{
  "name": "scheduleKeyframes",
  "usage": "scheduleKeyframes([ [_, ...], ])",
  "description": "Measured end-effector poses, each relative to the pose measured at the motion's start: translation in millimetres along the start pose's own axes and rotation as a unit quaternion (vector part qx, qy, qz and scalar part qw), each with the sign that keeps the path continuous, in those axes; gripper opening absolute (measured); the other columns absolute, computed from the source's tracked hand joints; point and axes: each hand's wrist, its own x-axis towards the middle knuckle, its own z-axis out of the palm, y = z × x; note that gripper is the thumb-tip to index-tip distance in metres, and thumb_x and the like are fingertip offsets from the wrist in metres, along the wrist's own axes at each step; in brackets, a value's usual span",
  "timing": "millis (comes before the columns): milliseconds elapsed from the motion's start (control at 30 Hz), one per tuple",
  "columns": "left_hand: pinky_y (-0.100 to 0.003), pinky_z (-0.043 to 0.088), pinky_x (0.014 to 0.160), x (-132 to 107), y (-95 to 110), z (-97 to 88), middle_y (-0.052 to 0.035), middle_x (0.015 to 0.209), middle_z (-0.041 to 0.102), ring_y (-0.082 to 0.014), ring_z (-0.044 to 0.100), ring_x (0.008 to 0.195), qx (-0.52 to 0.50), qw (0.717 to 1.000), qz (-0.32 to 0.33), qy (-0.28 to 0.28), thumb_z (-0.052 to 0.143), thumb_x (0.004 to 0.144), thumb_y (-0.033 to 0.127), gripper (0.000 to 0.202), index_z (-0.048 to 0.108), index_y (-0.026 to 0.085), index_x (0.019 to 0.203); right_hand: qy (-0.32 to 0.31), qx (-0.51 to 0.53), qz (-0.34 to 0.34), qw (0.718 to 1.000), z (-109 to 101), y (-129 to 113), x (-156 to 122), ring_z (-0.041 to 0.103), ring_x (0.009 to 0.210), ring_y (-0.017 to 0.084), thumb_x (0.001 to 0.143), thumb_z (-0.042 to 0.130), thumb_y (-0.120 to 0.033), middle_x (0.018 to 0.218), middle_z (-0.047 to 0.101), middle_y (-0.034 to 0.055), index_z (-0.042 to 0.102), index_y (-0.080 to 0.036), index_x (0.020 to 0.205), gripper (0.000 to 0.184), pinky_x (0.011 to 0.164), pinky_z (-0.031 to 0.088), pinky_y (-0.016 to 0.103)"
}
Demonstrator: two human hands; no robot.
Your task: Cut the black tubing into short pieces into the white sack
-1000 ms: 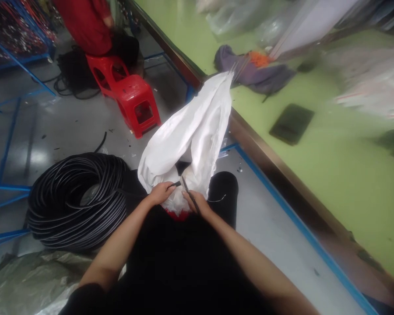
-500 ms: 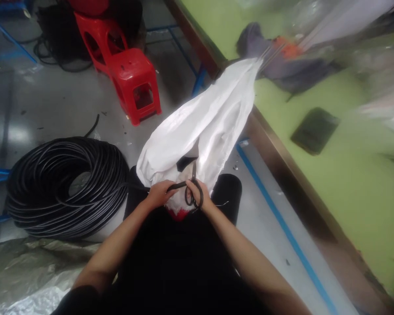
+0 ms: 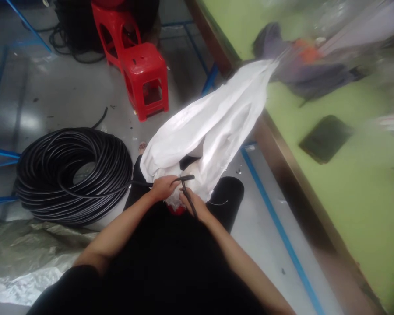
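Black tubing [image 3: 188,177] ran from the coil [image 3: 52,192] at left into the gripping left hand [image 3: 164,188], its free end jutting right above the white sack [image 3: 200,127]. Closed round dark scissors [image 3: 191,203], the right hand [image 3: 199,207] held them just beside it. That end looked not yet severed; most tubing lay coiled, and any finished pieces could not be made out.

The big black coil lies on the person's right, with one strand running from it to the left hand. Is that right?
Not quite: the head view shows the big black coil lying on the left, with one strand running from it to the left hand.
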Motion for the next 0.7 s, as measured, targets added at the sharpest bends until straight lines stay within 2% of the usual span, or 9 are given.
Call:
scheduleKeyframes([
  [133,-0.026,0.043,0.069,-4.8,5.2,1.2,-0.0027,0.087,0.068,-0.0177,0.06,0.08,-0.012,1.0,0.003,-0.022,0.035,0.095,0.039,0.036,0.064,0.02,0.087,0.0,-0.032,-0.028,0.999,3.2,-1.1,2.0,0.062,0.074,0.02,0.091,0.04,-0.05,0.083,0.067,0.0044,0.055,-0.023,0.115,0.039,0.07,0.045,0.032],
  [267,-0.027,0.043,0.069,-1.6,2.4,3.1,-0.0032,0.09,0.068,-0.0188,0.06,0.082,0.0,0.999,-0.017,-0.028,0.036,0.094,0.04,0.035,0.064,0.02,0.091,0.024,-0.024,-0.043,0.998,12.4,4.8,3.7,0.058,0.065,0.018,0.092,0.034,-0.053,0.069,0.062,0.0025,0.059,-0.02,0.093,0.042,0.062,0.043,0.028],
  [400,-0.027,0.044,0.07,6.3,-1.8,6.6,-0.0033,0.09,0.068,-0.0187,0.061,0.082,0.008,0.999,-0.015,-0.05,0.035,0.095,0.042,0.037,0.065,0.02,0.092,0.062,-0.008,-0.035,0.997,21.1,9.3,4.8,0.057,0.063,0.019,0.089,0.037,-0.053,0.063,0.059,0.0026,0.059,-0.019,0.08,0.042,0.061,0.043,0.029],
  [567,-0.027,0.045,0.073,13.8,-4.7,8.7,-0.004,0.095,0.069,-0.019,0.062,0.085,0.004,0.997,0.003,-0.081,0.036,0.094,0.041,0.036,0.066,0.021,0.098,0.074,0.055,0.0,0.996,23.5,13.3,1.0,0.054,0.053,0.018,0.087,0.036,-0.059,0.054,0.053,0.0005,0.056,-0.019,0.074,0.047,0.052,0.043,0.028],
  [700,-0.028,0.046,0.077,13.5,-7.2,14.1,-0.0048,0.097,0.07,-0.0193,0.063,0.087,-0.002,0.996,0.007,-0.094,0.036,0.094,0.04,0.037,0.066,0.02,0.099,0.058,0.123,0.034,0.99,20.1,17.1,2.2,0.048,0.041,0.014,0.084,0.036,-0.067,0.047,0.047,-0.0035,0.055,-0.019,0.077,0.052,0.043,0.04,0.025],
])
